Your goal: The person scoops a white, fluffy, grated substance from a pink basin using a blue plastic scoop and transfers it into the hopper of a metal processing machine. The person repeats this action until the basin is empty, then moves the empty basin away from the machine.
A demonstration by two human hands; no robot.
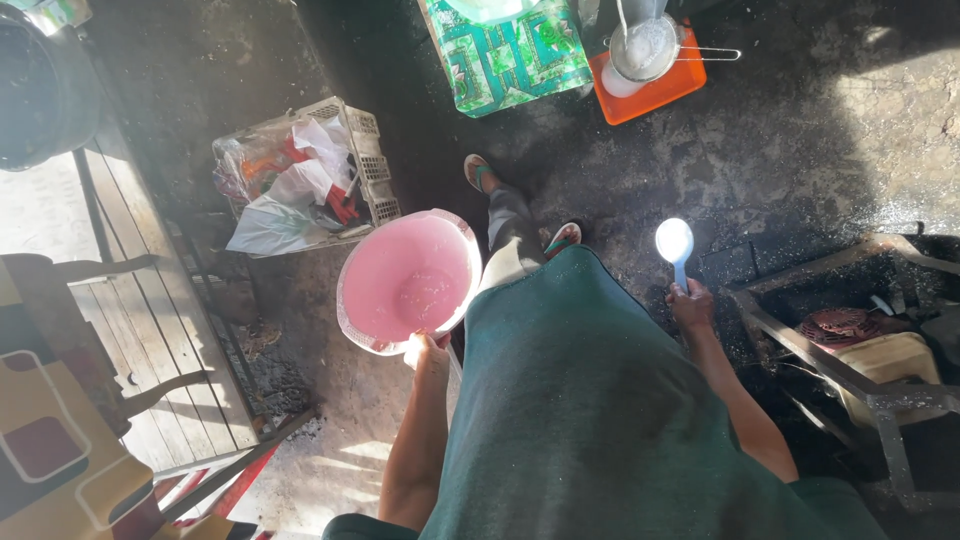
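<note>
Fingers [428, 350] grip pink basin [408, 280]; right hand [690, 303] holds ladle [675, 243].

Floor [780, 150]: dark, rough, stained, with sunlit patches at upper right and bottom centre. White slatted plastic crate [370, 150] at upper left of centre, stuffed with crumpled plastic bags [290, 195], white and clear, some red showing. Top centre: green patterned mat [505, 60]. Just beside it to the right, an orange tray [655, 95] carrying a metal strainer [645, 48] with a wire handle pointing right. Left side: weathered wooden bench [150, 310], planks grey; a large dark pot [40, 90] at top left corner. Right edge: metal frame [830, 365] over a sooty pit, a pale wood block [890, 360] near a reddish round object, too small to identify.
</note>
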